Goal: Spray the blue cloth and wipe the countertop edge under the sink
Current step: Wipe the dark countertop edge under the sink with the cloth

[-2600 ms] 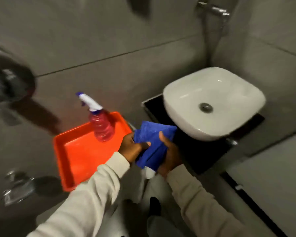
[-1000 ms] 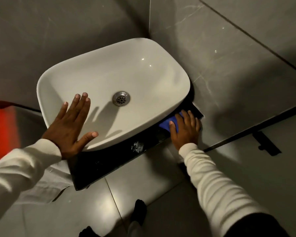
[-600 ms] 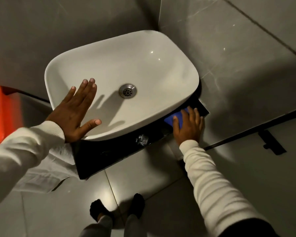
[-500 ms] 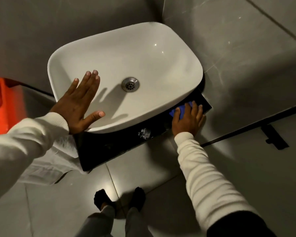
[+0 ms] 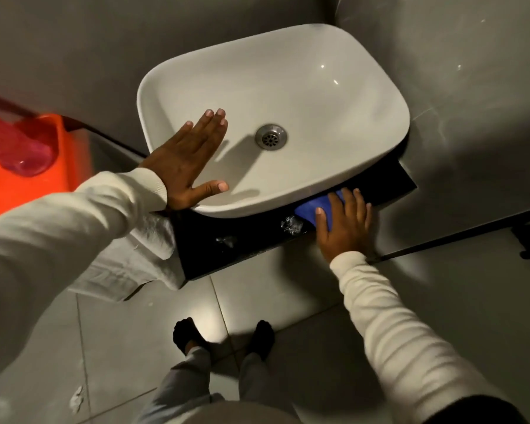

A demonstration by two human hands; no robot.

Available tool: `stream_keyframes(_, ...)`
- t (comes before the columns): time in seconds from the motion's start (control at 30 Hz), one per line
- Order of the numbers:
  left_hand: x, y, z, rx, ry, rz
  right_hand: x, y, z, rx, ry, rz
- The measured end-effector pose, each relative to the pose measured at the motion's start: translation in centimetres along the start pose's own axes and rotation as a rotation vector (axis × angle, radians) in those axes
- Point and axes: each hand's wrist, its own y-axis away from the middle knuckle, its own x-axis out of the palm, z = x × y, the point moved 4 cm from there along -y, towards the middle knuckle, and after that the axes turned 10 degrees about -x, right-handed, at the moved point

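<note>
Right hand [image 5: 344, 228], fingers straight, presses cloth [image 5: 314, 206] flat on black counter [image 5: 202, 252] edge under sink [image 5: 318, 96] at its 5 o'clock; left hand [image 5: 190, 166], flat with fingers spread, rests on sink rim at 8 o'clock, gripping nothing; tray [image 5: 65, 154] at 9 o'clock.

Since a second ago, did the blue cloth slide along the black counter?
Yes. The blue cloth under the right hand slid left along the black countertop, away from its right corner and toward the shiny patch.
</note>
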Motion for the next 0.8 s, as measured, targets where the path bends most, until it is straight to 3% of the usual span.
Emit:
stream_keyframes(0.17, 0.3, -0.3, 1.2, 0.034, -0.011, 0.007, 0.2, -0.9, 2.4, 0.396, -0.087, -0.115)
stream_keyframes(0.3, 0.1, -0.8, 2.1, 0.061, 0.008, 0.005, 0.3, 0.8, 2.8, 0.087, -0.047, -0.040)
stream_keyframes(0.33, 0.1, -0.9, 2.6, 0.060, 0.004, -0.001, 0.2, 0.8, 2.3, 0.083, -0.056, -0.061)
stream_keyframes(0.47, 0.0, -1.9, 3.9, 0.084, 0.010, -0.006, 0.8, -0.1, 4.6, 0.452, -0.133, -0.256)
stream_keyframes(0.57, -0.1, -2.6, 4.9, 0.120, 0.014, -0.019, 1.4, 1.3, 6.3, 0.232, -0.099, -0.192)
stream_keyframes(0.63, 0.2, -3.0, 5.8, 0.151, 0.003, -0.012, 1.6, 1.7, 5.5, 0.179, -0.082, -0.173)
stream_keyframes(0.73, 0.1, -3.5, 6.1, 0.188, 0.004, -0.014, 2.0, 0.8, 6.7, 0.471, -0.111, -0.239)
stream_keyframes(0.8, -0.1, -3.8, 6.5, 0.221, 0.004, 0.001, 2.5, 1.5, 9.4, 0.467, -0.126, -0.202)
